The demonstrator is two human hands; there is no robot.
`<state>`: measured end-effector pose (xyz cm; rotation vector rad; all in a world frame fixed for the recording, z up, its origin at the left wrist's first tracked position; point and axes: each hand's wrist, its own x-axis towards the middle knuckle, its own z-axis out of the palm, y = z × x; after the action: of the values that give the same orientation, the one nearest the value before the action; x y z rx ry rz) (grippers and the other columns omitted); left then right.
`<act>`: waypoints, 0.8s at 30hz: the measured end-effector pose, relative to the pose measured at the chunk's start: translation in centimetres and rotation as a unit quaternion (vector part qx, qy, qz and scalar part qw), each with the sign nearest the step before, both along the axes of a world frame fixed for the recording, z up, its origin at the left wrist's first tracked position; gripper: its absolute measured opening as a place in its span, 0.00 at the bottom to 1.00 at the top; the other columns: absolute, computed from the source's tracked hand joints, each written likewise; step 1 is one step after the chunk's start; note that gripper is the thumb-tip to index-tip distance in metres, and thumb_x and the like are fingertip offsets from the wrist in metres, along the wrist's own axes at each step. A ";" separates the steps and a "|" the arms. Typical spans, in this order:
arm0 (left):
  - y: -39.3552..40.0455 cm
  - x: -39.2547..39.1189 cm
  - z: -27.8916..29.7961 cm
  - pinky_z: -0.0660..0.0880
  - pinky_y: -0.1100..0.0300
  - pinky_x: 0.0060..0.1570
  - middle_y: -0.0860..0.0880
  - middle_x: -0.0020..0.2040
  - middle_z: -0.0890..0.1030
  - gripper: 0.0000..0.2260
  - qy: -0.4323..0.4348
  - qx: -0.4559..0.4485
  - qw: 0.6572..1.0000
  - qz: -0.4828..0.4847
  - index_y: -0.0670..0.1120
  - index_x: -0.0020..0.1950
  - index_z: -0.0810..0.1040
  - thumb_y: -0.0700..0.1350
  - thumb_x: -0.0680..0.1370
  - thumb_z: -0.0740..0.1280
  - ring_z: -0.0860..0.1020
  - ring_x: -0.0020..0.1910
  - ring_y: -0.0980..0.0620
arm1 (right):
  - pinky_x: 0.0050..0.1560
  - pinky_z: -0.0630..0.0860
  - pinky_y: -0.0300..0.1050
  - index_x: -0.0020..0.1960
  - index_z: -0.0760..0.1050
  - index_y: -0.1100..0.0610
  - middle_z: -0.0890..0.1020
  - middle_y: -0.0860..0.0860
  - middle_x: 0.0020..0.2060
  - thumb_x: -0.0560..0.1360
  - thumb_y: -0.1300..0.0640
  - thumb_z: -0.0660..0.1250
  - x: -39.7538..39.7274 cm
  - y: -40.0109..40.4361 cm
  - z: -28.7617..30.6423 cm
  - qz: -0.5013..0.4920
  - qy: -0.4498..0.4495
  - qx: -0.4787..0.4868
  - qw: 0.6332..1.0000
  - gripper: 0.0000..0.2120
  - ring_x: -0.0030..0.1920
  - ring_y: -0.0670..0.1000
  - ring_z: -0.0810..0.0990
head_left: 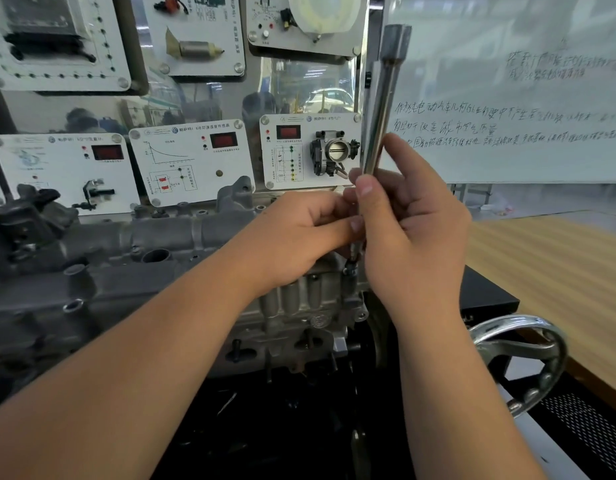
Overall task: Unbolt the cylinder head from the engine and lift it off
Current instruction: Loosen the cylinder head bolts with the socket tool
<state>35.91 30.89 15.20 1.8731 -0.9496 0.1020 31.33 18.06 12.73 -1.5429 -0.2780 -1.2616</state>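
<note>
My right hand (414,233) is wrapped round the lower shaft of a long socket extension bar (379,126), thumb across the front, holding it near upright so its tip sits on a bolt (350,268) at the right-hand end of the engine. My left hand (299,233) pinches the thin lower part of the bar just above the bolt, fingertips closed on it, probably to steady and centre the bit while I spin it by hand. No ratchet on the top socket end (396,32), so I judge the bolt is already loose or just being located. The cylinder head (168,233) is on the engine block (299,323), not lifted. A chrome handwheel (521,358) on the stand sits low right, well apart from both hands. Whiteboard (507,98) behind.
</note>
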 end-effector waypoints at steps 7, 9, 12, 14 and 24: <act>-0.1 0.2 -0.1 0.80 0.41 0.55 0.44 0.48 0.86 0.05 -0.040 0.013 0.999 0.007 0.47 0.54 0.81 0.43 0.78 0.72 0.84 0.50 0.44 | 0.54 0.82 0.53 0.69 0.78 0.54 0.85 0.47 0.51 0.77 0.54 0.71 -0.2 0.2 0.2 0.020 0.009 0.004 1.000 0.20 0.52 0.47 0.84; -0.1 0.1 0.0 0.79 0.39 0.54 0.42 0.49 0.86 0.07 -0.029 0.008 0.999 0.014 0.43 0.55 0.81 0.43 0.78 0.73 0.84 0.50 0.41 | 0.52 0.81 0.48 0.65 0.80 0.54 0.85 0.48 0.48 0.77 0.54 0.71 -0.2 0.2 0.2 0.005 -0.001 0.006 1.000 0.17 0.48 0.44 0.83; -0.1 -0.2 0.2 0.79 0.42 0.59 0.47 0.50 0.87 0.04 -0.020 0.012 1.000 0.002 0.48 0.55 0.82 0.44 0.81 0.69 0.84 0.53 0.46 | 0.51 0.79 0.41 0.66 0.80 0.57 0.86 0.48 0.49 0.79 0.54 0.67 -0.4 0.0 0.3 0.006 0.010 -0.014 1.000 0.16 0.48 0.42 0.83; 0.0 -0.3 0.2 0.78 0.42 0.61 0.47 0.51 0.87 0.06 -0.015 0.019 1.000 -0.003 0.47 0.56 0.83 0.44 0.81 0.68 0.84 0.54 0.45 | 0.56 0.80 0.42 0.70 0.77 0.56 0.86 0.47 0.54 0.81 0.56 0.65 -0.4 0.3 0.4 0.016 0.006 -0.022 1.000 0.18 0.55 0.40 0.83; -0.3 0.1 0.1 0.80 0.41 0.50 0.40 0.45 0.84 0.10 -0.044 0.018 0.999 0.022 0.40 0.51 0.80 0.45 0.76 0.74 0.83 0.44 0.42 | 0.54 0.80 0.43 0.65 0.80 0.57 0.84 0.47 0.50 0.78 0.56 0.69 -0.1 0.3 0.0 -0.027 -0.047 -0.006 0.998 0.16 0.51 0.42 0.82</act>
<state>35.99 30.57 15.29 1.9372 -0.9750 0.1960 31.20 18.39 12.77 -1.5122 -0.3078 -1.3796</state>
